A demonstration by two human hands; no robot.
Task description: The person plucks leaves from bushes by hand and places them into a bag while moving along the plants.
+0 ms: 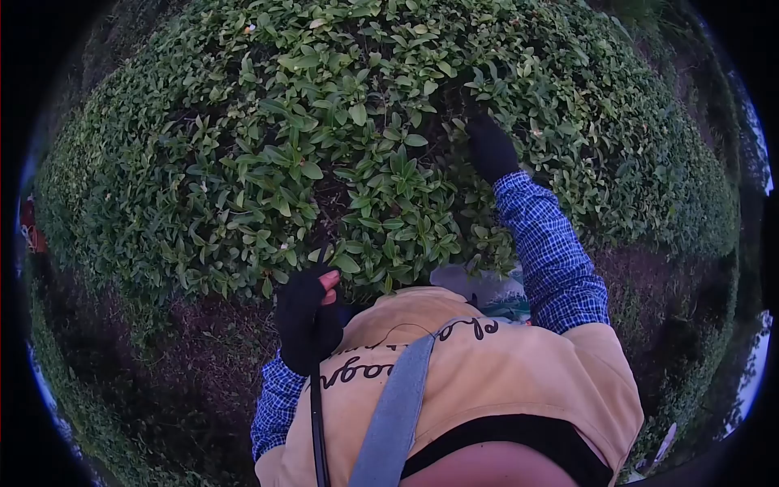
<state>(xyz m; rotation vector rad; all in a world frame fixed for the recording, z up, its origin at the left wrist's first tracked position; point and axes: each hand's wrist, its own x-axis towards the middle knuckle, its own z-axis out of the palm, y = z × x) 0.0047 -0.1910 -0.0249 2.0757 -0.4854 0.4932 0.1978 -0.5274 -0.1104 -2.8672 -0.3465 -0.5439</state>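
Holding black rod (317, 426): left hand (308, 318); right hand (492, 151) amid bush (276, 162).

One person (495, 461) reaching in front of me, one bush (389, 154) spreading, leaves (304, 122) crowding past my counting, two dark gloves (497, 160) covering a left hand (308, 318) and a right hand (490, 148), two checked sleeves (550, 243), one tan shirt (527, 373), one grey strap (396, 414) crossing, one long black strip (317, 426) showing
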